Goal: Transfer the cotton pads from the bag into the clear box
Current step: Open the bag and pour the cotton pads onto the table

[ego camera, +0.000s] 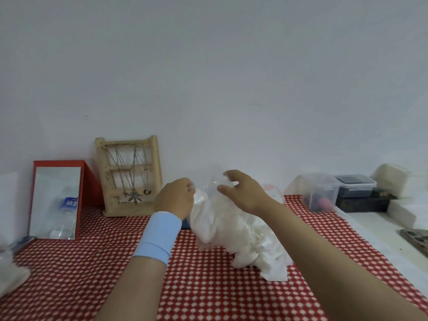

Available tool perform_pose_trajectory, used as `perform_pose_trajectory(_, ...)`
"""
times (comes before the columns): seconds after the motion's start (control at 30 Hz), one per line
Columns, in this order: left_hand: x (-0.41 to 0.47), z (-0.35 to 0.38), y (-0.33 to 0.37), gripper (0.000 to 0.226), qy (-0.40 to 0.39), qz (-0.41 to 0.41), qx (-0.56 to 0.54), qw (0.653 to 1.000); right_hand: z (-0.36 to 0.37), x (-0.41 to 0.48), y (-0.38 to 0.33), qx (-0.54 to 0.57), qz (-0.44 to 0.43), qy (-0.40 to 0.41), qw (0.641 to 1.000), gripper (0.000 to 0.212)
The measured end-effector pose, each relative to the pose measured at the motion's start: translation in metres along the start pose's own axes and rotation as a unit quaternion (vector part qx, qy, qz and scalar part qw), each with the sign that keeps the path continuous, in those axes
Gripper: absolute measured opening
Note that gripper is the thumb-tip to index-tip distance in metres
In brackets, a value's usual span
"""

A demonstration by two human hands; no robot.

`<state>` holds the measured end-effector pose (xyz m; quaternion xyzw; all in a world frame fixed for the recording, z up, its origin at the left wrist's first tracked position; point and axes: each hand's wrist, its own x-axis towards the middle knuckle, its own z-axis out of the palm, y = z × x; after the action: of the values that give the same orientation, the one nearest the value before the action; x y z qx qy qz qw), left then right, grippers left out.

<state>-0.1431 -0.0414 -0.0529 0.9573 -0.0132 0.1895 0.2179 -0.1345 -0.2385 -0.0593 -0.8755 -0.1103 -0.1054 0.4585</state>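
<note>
1. The bag [231,225] lay in the middle of the frame on the red checked tablecloth [92,262]. It was of clear plastic, slumped to the lower right, with its mouth raised between the two hands. The cotton pads [245,246] were packed inside it as a white mass.
2. The left hand [176,198], left of the bag's mouth, had its fingers curled together, and we judged that it pinched the plastic edge there. The fingertips themselves were hidden behind the hand.
3. The right hand [243,193] hovered at the top of the bag with thumb and fingers apart and bent like a claw, clamped on nothing. Whether it touched the thin film, we could not tell.
4. We judged the step in hand to be opening the mouth. To do it well, the right hand should take the opposite edge and pull gently away from the left hand, so that the film spreads and does not tear.
5. The bag's bottom should stay on the cloth — otherwise the soft pads may spill out.
6. We could not pick out the clear box with certainty. A lidded container [320,193] at the right of the frame already held coloured things, so we should first find the right box and bring it near.
</note>
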Motion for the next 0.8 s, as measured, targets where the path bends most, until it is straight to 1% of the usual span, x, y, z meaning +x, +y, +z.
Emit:
perform_pose_trajectory(0.03, -0.002, 0.000, -0.006, 0.021, -0.010, -0.024, 0.036, 0.999, 0.003, -0.001, 0.001, -0.021, 0.013, -0.022, 0.999, 0.059)
perform_pose_trajectory(0.07, -0.004, 0.001, -0.012, 0.025, -0.028, -0.046, 0.076, 0.996, 0.008, -0.003, 0.002, -0.040, 0.018, -0.046, 0.998, 0.062)
perform_pose_trajectory(0.13, -0.010, 0.006, -0.022, 0.028, -0.054, -0.070, 0.145, 0.985, 0.016, -0.005, 0.004, -0.096, 0.014, -0.103, 0.990, 0.060)
perform_pose_trajectory(0.2, -0.016, 0.012, -0.027, 0.030, -0.044, -0.053, 0.179, 0.981, 0.023, -0.010, 0.006, -0.132, 0.009, -0.150, 0.980, 0.056)
perform_pose_trajectory(0.27, -0.015, 0.021, -0.032, 0.038, -0.036, -0.002, 0.139, 0.990, 0.030, -0.014, 0.010, -0.130, 0.014, -0.163, 0.978, 0.054)
perform_pose_trajectory(0.33, -0.012, 0.030, -0.034, 0.038, -0.089, 0.034, 0.075, 0.993, 0.034, -0.015, 0.013, -0.157, 0.012, -0.148, 0.976, 0.049)
perform_pose_trajectory(0.4, -0.012, 0.038, -0.032, 0.046, -0.176, 0.012, 0.048, 0.983, 0.035, -0.014, 0.018, -0.212, 0.005, -0.151, 0.965, 0.040)
perform_pose_trajectory(0.43, -0.011, 0.042, -0.032, 0.051, -0.199, -0.005, 0.049, 0.979, 0.035, -0.014, 0.020, -0.245, 0.005, -0.170, 0.954, 0.036)
perform_pose_trajectory(0.5, -0.007, 0.050, -0.036, 0.056, -0.206, -0.022, 0.075, 0.975, 0.035, -0.015, 0.026, -0.318, 0.012, -0.215, 0.923, 0.035)
perform_pose_trajectory(0.57, -0.002, 0.053, -0.038, 0.050, -0.223, -0.044, 0.090, 0.970, 0.036, -0.014, 0.029, -0.379, 0.014, -0.234, 0.895, 0.041)
perform_pose_trajectory(0.6, 0.001, 0.053, -0.040, 0.044, -0.226, -0.058, 0.084, 0.969, 0.037, -0.013, 0.030, -0.392, 0.016, -0.235, 0.889, 0.043)
perform_pose_trajectory(0.63, 0.002, 0.054, -0.042, 0.037, -0.213, -0.064, 0.075, 0.972, 0.039, -0.011, 0.030, -0.397, 0.014, -0.234, 0.887, 0.045)
perform_pose_trajectory(0.7, 0.002, 0.054, -0.046, 0.033, -0.165, -0.050, 0.063, 0.983, 0.045, -0.006, 0.028, -0.414, -0.006, -0.216, 0.884, 0.037)
perform_pose_trajectory(0.73, 0.001, 0.053, -0.047, 0.033, -0.147, -0.045, 0.054, 0.987, 0.048, -0.004, 0.028, -0.415, -0.020, -0.192, 0.889, 0.030)
perform_pose_trajectory(0.77, 0.000, 0.052, -0.048, 0.034, -0.141, -0.046, 0.042, 0.988, 0.052, -0.002, 0.028, -0.392, -0.028, -0.166, 0.904, 0.029)
perform_pose_trajectory(0.8, 0.000, 0.052, -0.049, 0.035, -0.139, -0.046, 0.036, 0.989, 0.056, 0.001, 0.028, -0.354, -0.031, -0.144, 0.923, 0.034)
